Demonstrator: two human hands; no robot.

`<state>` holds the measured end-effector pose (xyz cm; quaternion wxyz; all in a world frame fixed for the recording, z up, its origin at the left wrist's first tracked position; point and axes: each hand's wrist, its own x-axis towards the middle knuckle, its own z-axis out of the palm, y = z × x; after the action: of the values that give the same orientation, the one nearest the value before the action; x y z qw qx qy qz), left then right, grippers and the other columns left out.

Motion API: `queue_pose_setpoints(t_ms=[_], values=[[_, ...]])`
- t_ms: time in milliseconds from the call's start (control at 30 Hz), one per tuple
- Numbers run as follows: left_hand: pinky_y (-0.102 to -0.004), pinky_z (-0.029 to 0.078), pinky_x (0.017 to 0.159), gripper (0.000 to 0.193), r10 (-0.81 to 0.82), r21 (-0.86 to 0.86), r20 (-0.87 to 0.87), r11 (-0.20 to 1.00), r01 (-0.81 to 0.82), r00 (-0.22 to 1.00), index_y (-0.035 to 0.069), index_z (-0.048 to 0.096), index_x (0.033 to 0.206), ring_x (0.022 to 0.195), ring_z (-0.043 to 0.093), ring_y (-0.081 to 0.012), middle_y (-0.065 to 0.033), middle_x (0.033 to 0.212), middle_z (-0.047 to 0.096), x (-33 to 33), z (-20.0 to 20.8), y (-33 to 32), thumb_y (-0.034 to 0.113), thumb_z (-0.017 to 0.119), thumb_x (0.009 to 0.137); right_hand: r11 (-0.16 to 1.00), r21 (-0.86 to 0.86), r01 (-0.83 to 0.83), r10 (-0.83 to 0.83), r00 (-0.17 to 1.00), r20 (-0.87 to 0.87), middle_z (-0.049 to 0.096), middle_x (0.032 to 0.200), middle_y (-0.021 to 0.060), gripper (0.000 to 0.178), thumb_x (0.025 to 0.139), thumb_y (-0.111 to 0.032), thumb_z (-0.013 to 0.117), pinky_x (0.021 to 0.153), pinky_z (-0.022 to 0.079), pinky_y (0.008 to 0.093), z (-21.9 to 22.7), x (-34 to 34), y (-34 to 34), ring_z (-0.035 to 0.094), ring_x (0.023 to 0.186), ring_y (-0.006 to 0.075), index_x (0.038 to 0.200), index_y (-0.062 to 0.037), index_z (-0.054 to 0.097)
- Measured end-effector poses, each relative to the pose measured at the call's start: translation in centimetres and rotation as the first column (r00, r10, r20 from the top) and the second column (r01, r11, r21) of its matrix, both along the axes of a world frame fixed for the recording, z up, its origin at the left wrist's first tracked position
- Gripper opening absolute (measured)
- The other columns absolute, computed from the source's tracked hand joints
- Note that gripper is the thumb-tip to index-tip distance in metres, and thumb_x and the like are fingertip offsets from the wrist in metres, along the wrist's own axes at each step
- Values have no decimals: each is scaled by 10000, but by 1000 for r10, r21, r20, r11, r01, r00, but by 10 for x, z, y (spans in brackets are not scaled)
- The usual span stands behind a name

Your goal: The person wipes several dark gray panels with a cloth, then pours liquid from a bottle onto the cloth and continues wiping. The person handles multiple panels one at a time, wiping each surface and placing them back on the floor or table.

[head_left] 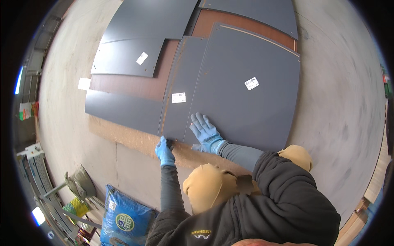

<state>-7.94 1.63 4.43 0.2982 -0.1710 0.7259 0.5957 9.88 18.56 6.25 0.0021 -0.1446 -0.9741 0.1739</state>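
I kneel on the floor over a spread of flat dark grey panels. My right hand (205, 130), in a blue glove, lies flat with fingers spread on the near corner of a large grey panel (250, 115) that carries a white label. My left hand (165, 151), also gloved in blue, is closed at the near edge of a narrow grey panel (180, 74) lying beside and partly under the large one. Both panels rest on a brown fibreboard sheet (131, 137).
More grey panels (123, 57) and brown boards (135, 86) lie further out on the concrete floor (340, 102). My tan knee pads (207, 186) rest by the board's near edge. A blue bag (123, 217) and a metal rack (37, 172) stand at lower left.
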Motion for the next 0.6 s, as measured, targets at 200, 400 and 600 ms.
queue_pose_setpoints(t_ms=[200, 400, 600], values=[[-310, 482, 1000, 472, -306, -167, -255, 948, 270, 917, -47, 567, 1433, 1166, 605, -185, -106, 1315, 654, 75, 174, -2, 259, 605, 1077, 986, -151, 68, -112, 946, -304, 288, 1673, 283, 938, 835, -647, 674, 1296, 191, 515, 13, 6, 20, 251, 1576, 410, 1468, 25, 511], [-494, 440, 1123, 568, -857, -488, -451, 471, 735, 250, -87, 576, 1403, 1323, 565, -400, -291, 1459, 561, 190, 323, 26, 233, 690, 948, 829, -361, -427, 461, 887, 8, 598, 1407, 212, 638, 873, -544, 679, 1099, 453, 468, 57, 77, 40, 565, 1301, 360, 1289, -61, 688], [-544, 463, 1064, 585, -983, -687, -173, 160, 709, 55, -67, 590, 1356, 1250, 569, -485, -319, 1376, 578, 220, 357, 37, 254, 724, 885, 660, -718, -221, 695, 543, 472, 788, 1038, 125, 288, 907, -316, 643, 833, 588, 463, 130, 206, 17, 746, 978, 320, 999, -107, 820]])
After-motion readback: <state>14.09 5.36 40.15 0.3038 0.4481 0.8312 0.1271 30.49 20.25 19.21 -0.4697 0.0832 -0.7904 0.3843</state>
